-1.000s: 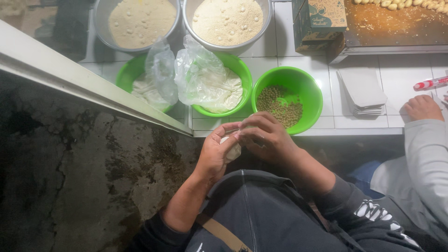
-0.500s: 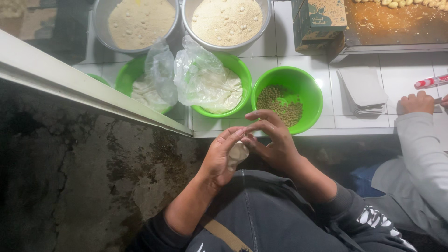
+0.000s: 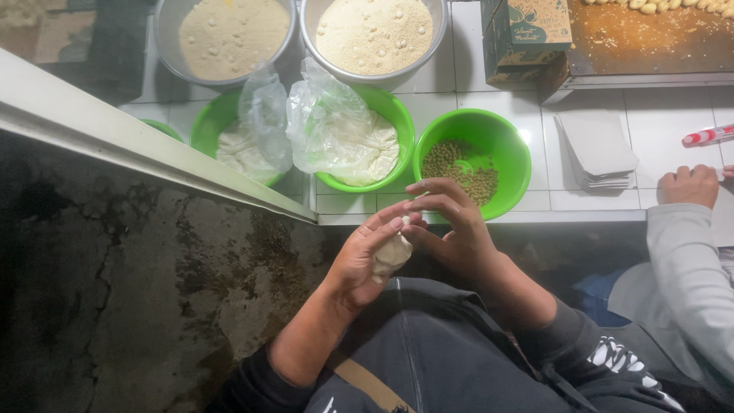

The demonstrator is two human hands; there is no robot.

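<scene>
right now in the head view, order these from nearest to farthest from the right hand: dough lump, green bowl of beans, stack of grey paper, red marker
1. dough lump, touching, cupped in left hand
2. green bowl of beans, just above right hand
3. stack of grey paper, farther right
4. red marker, far right edge

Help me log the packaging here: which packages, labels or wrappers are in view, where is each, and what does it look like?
Carton: top, right of the metal bowls; boxy, dark green with tan printed panel.
Clear bags: crumpled, lining the two green bowls of pale dough.
Paper stack: right of the bean bowl; flat, grey-white sheets.
Tube: far right on the tiles; slim, red and white, labelled.
No screens or signs.
</scene>
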